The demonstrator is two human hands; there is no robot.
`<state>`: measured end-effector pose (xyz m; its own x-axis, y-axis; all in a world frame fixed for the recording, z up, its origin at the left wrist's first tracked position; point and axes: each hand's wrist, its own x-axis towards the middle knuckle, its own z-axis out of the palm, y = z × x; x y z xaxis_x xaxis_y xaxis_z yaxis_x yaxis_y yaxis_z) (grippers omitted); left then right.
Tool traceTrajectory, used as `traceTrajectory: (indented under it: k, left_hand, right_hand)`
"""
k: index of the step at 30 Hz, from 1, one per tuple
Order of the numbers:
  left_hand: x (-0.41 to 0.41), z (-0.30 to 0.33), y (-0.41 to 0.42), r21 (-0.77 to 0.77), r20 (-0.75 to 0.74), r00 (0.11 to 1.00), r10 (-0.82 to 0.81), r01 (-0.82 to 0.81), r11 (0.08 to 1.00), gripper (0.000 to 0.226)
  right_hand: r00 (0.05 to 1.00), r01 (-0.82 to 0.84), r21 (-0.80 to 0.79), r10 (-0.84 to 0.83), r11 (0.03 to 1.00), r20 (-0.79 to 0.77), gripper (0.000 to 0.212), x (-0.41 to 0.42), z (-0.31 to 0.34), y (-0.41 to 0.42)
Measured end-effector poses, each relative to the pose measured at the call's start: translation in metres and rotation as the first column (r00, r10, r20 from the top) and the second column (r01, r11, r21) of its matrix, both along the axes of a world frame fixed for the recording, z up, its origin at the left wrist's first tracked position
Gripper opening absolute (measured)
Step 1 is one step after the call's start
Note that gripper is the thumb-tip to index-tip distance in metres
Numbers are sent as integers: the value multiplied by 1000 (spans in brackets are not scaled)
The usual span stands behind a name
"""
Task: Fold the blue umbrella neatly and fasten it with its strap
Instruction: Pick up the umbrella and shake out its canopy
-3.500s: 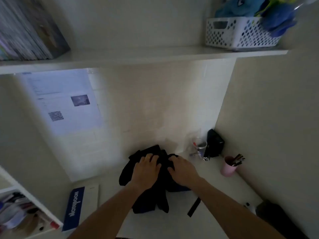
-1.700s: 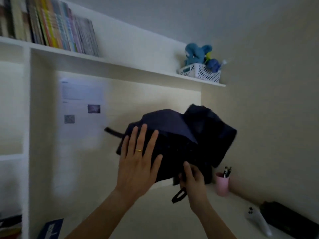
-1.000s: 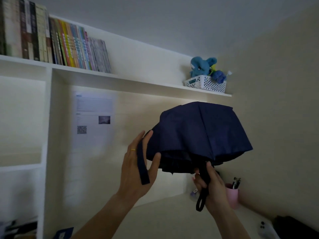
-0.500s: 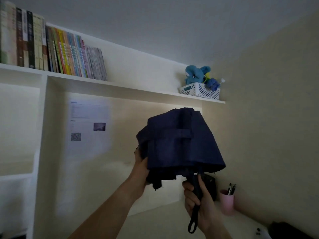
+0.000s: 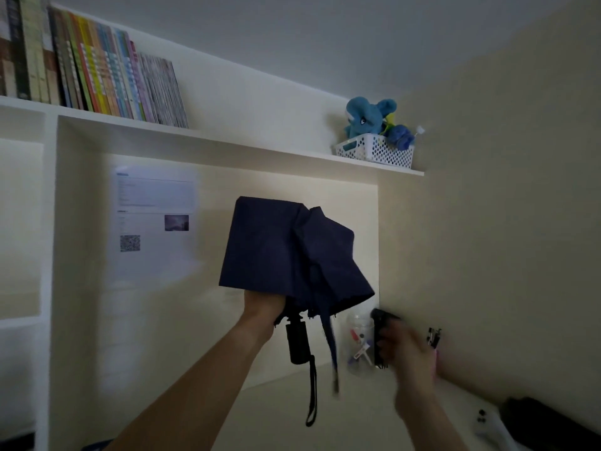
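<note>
One view only: we judge the umbrella [image 5: 292, 252] light, its navy canopy soft and floppy over stiff ribs, best taken by the handle [image 5: 297, 341] while the folds are smoothed. It hangs in mid-air above the desk, loosely bunched, strap [image 5: 330, 346] dangling unfastened. Our left hand [image 5: 263, 307] reaches under the canopy, its grip hidden; our blurred right hand [image 5: 408, 356] is apart, its fingers unreadable.

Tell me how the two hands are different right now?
The left hand is tucked up under the blue umbrella and holds it up; the right hand is off to the side, away from the umbrella. The left hand looks sharp; the right hand is blurred, so its grip cannot be told. Both are bare and raised above the desk.
</note>
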<state>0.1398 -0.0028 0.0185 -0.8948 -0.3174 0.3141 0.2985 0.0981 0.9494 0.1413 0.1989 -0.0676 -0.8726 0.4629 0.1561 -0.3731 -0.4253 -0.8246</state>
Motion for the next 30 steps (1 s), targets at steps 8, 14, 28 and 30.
traceTrajectory:
  k: [8, 14, 28, 30]
  left_hand:
    - [-6, -9, 1, -40, -143, 990, 16, -22, 999, 4]
    - [-1, -18, -4, -53, -163, 987, 6, -14, 998, 22]
    - [8, -21, -50, -211, -124, 987, -102, 75, 975, 9]
    - [8, -23, -51, -219, -94, 988, -120, 98, 971, 13]
  right_hand:
    - [917, 382, 677, -166, 629, -364, 48, 76, 92, -15]
    - [901, 413, 894, -219, 174, -374, 40, 53, 76, -41]
    - [986, -168, 601, 122, 782, 116, 57, 39, 63, -16]
    - [987, -154, 690, 80, 707, 139, 67, 35, 58, -31]
